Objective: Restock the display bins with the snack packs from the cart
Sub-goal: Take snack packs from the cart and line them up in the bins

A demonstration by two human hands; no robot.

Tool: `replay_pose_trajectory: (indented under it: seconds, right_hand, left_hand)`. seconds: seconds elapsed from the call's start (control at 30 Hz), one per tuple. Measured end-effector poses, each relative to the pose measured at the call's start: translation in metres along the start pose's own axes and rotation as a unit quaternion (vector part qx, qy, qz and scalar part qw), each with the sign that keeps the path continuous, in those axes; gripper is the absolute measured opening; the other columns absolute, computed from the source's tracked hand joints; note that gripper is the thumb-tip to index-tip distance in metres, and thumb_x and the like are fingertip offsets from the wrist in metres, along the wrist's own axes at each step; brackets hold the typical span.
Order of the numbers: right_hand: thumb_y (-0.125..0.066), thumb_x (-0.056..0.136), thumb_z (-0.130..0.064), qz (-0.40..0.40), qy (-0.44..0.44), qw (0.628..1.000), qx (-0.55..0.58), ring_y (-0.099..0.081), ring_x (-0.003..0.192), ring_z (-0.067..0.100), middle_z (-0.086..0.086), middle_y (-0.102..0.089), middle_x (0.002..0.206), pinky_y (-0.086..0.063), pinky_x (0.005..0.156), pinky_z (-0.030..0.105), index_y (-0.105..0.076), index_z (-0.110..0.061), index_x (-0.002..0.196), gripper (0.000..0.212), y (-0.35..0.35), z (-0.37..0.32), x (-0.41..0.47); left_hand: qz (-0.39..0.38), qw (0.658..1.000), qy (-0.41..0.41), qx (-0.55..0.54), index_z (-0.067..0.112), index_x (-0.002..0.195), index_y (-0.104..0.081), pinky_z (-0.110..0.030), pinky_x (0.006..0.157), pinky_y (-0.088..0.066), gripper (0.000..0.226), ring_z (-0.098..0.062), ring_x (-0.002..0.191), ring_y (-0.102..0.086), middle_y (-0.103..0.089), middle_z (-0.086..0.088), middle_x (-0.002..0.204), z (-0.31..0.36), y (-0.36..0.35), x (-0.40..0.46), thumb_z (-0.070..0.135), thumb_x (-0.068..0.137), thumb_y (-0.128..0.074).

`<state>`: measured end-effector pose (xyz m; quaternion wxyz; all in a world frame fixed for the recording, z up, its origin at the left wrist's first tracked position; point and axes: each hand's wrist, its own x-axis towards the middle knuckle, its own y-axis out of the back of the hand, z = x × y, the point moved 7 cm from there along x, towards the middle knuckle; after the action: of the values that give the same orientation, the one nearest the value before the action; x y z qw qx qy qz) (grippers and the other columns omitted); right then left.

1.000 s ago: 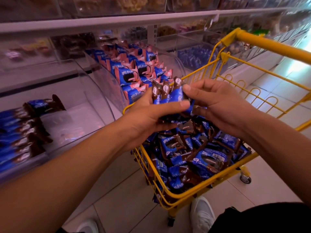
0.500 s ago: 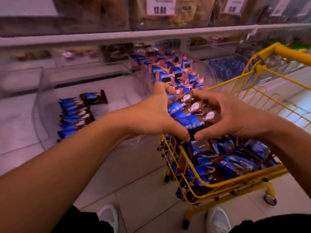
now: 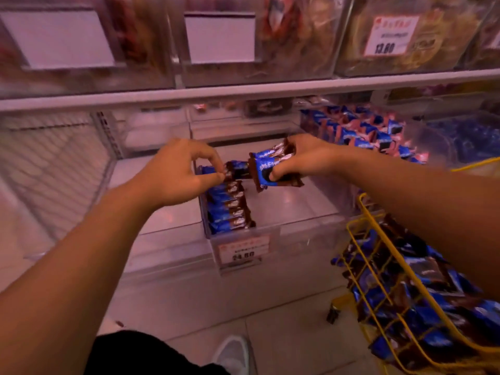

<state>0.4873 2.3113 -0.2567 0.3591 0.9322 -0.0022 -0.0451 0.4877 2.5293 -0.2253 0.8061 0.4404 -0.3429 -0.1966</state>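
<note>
Tag [image 3: 242, 251] reads 24.80, left hand [image 3: 173, 175] pinching one pack [image 3: 238, 169] over the bin [image 3: 297, 228], right hand [image 3: 300, 161] gripping a bundle [image 3: 270, 169].

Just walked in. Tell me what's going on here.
A person is restocking a clear display bin with blue and brown snack packs. The left hand pinches one pack at the back end of the row of packs lying along the bin's left side. The right hand holds a small bundle of packs above the bin. The yellow cart at the right holds many more.
</note>
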Motion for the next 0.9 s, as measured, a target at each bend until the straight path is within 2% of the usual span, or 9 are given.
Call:
replay_pose_trajectory:
  seconds: [0.07,0.17,0.33,0.4,0.47,0.53,0.6,0.8,0.9]
  right_hand:
    - [-0.086,0.070,-0.023,-0.012,-0.028,0.999,-0.045,-0.068,0.068,0.016,0.009,-0.074,0.087,-0.058,0.062,0.030,-0.066,-0.016,0.092,0.031,-0.015,0.009,0.039]
    - [-0.089,0.066,-0.024,-0.011,-0.051,0.996,-0.077,-0.067,0.087,0.018,0.005,-0.070,0.099,-0.059,0.079,0.036,-0.062,-0.020,0.100,0.044,-0.033,0.022,0.080]
    - [-0.093,0.062,-0.018,-0.077,-0.060,0.986,-0.136,-0.055,0.117,0.026,0.006,-0.054,0.132,-0.053,0.097,0.043,-0.049,-0.021,0.131,0.082,-0.055,0.031,0.104]
    - [-0.094,0.062,-0.025,-0.066,-0.034,0.973,-0.216,-0.050,0.125,0.028,0.007,-0.049,0.141,-0.047,0.103,0.041,-0.040,-0.022,0.142,0.097,-0.053,0.025,0.105]
    - [-0.092,0.064,-0.035,-0.044,-0.026,0.948,-0.314,-0.050,0.126,0.029,0.010,-0.048,0.143,-0.046,0.099,0.037,-0.034,-0.016,0.147,0.103,-0.049,0.020,0.102]
    - [-0.090,0.067,-0.041,-0.029,-0.037,0.919,-0.390,-0.055,0.111,0.027,0.013,-0.055,0.133,-0.047,0.086,0.034,-0.043,-0.008,0.138,0.091,-0.047,0.018,0.096]
    - [-0.087,0.071,-0.040,-0.038,-0.049,0.914,-0.402,-0.055,0.095,0.023,0.012,-0.061,0.121,-0.042,0.075,0.031,-0.053,-0.006,0.124,0.072,-0.051,0.018,0.092]
    - [-0.091,0.067,-0.033,-0.047,-0.036,0.947,-0.315,-0.061,0.102,0.026,0.010,-0.065,0.113,-0.051,0.087,0.034,-0.058,-0.008,0.107,0.057,-0.072,0.009,0.094]
    - [-0.090,0.068,-0.032,-0.053,-0.051,0.951,-0.299,-0.060,0.109,0.026,0.011,-0.063,0.121,-0.051,0.096,0.037,-0.056,-0.006,0.119,0.066,-0.069,0.010,0.089]
  left_hand:
    - [-0.021,1.000,-0.003,-0.012,0.014,0.078,-0.074,-0.043,0.087,-0.050,0.020,-0.020,0.088,-0.065,-0.072,-0.002,0.089,-0.012,-0.007,0.000,0.033,0.074,-0.071]
    - [-0.039,0.998,-0.039,-0.038,0.005,0.067,-0.071,-0.044,0.078,-0.050,0.040,-0.025,0.079,-0.063,-0.069,-0.007,0.076,-0.019,-0.014,0.002,0.042,0.069,-0.056]
    - [-0.049,0.995,-0.072,-0.041,0.007,0.054,-0.059,-0.043,0.074,-0.046,0.033,-0.025,0.072,-0.055,-0.058,-0.001,0.062,-0.023,-0.019,0.007,0.037,0.066,-0.051]
    - [-0.059,0.996,-0.067,-0.030,0.007,0.053,-0.057,-0.043,0.075,-0.045,0.028,-0.026,0.072,-0.053,-0.057,-0.002,0.061,-0.026,-0.020,0.009,0.032,0.067,-0.055]
    - [-0.066,0.995,-0.065,-0.033,0.011,0.053,-0.054,-0.039,0.076,-0.043,0.026,-0.025,0.072,-0.052,-0.055,-0.002,0.061,-0.025,-0.021,0.009,0.033,0.065,-0.054]
    - [-0.066,0.996,-0.057,-0.033,0.015,0.053,-0.052,-0.037,0.077,-0.041,0.019,-0.024,0.074,-0.052,-0.055,-0.002,0.062,-0.025,-0.021,0.008,0.029,0.065,-0.056]
    - [-0.065,0.996,-0.043,-0.033,0.014,0.053,-0.052,-0.037,0.078,-0.041,0.015,-0.023,0.077,-0.051,-0.056,-0.002,0.064,-0.027,-0.023,0.008,0.023,0.064,-0.057]
    - [-0.061,0.996,-0.046,-0.045,0.001,0.057,-0.057,-0.041,0.081,-0.042,0.023,-0.026,0.080,-0.052,-0.059,-0.010,0.068,-0.029,-0.023,0.009,0.023,0.064,-0.057]
    - [-0.080,0.995,-0.032,-0.042,0.001,0.059,-0.058,-0.042,0.082,-0.043,0.026,-0.026,0.081,-0.053,-0.060,-0.009,0.069,-0.030,-0.025,0.009,0.026,0.065,-0.057]
